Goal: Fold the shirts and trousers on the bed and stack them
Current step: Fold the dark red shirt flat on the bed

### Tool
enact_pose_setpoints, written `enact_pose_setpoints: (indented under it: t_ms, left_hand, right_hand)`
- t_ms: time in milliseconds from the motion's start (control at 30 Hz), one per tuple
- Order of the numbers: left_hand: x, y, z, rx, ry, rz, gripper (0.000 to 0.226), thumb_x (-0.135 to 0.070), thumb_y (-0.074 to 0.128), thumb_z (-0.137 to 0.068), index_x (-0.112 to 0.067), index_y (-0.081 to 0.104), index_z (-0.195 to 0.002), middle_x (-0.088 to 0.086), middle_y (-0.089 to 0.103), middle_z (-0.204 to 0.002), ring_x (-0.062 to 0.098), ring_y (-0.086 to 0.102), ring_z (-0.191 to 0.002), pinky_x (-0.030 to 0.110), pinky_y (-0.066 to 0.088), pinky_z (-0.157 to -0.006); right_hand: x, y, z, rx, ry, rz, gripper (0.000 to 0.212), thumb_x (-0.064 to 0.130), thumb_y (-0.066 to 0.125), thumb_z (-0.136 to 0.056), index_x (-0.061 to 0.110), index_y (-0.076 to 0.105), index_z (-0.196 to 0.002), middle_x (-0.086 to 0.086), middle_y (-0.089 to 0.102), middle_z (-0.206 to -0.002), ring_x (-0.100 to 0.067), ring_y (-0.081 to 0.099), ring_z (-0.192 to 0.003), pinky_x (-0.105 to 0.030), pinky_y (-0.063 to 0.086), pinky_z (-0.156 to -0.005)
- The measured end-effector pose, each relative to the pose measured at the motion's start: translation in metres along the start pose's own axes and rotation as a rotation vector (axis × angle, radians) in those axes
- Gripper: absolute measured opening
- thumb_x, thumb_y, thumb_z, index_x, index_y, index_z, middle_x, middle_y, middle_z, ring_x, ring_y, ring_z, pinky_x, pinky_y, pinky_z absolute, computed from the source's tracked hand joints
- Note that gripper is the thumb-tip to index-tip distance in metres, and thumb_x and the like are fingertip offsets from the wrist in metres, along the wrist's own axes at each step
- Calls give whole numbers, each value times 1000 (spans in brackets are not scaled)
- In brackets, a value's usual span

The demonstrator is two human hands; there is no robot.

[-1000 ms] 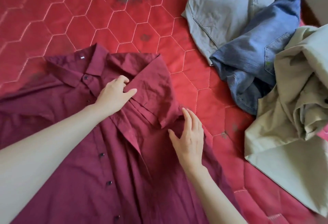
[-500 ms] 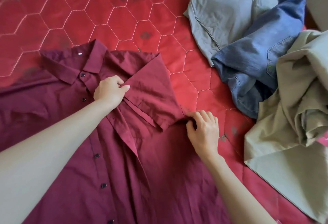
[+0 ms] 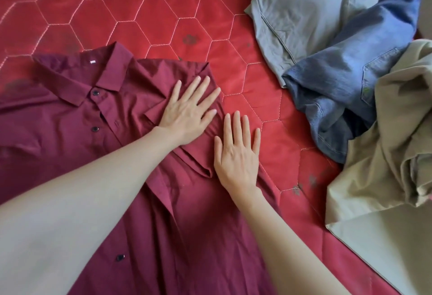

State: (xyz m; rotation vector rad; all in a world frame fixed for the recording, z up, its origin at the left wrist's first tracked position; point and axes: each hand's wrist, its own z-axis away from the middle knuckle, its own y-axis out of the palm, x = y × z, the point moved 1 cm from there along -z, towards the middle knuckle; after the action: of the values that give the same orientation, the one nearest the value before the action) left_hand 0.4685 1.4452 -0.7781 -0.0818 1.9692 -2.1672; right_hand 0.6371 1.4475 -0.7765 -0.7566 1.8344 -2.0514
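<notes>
A maroon shirt [image 3: 70, 131] lies front up on the left part of the red quilted bedcover [image 3: 131, 9], collar toward the top, its buttons fastened down the middle. The short sleeve on its right side is folded inward over the chest. The left hand [image 3: 187, 113] lies flat, palm down, on that folded sleeve, fingers straight and spread apart, tips pointing up and to the right. Just beside it, the right hand [image 3: 236, 154] lies flat, palm down, on the shirt's right edge, fingers straight and close together, thumb held out to the side; its fingertips reach the line where shirt meets bedcover. The two hands are near each other but apart. Further right, well apart from the shirt, three unfolded garments lie in a loose heap: a grey garment [image 3: 299, 16] at the top, a blue denim garment [image 3: 350, 79] overlapping its lower edge, and a beige garment [image 3: 385, 189] bunched at the right edge, overlapping the denim.
</notes>
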Motion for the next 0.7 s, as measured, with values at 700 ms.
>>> enact_pose_setpoints:
  t_ms: [700]
  left_hand:
    - [-99, 43, 352, -8, -189, 35, 58, -40, 23, -101, -19, 17, -154, 11, 13, -161, 27, 12, -149, 54, 15, -118]
  right_hand:
    - [-19, 3, 245, 147, -355, 82, 55, 39, 29, -101, 18, 24, -152, -11, 16, -160, -24, 7, -149, -49, 8, -120]
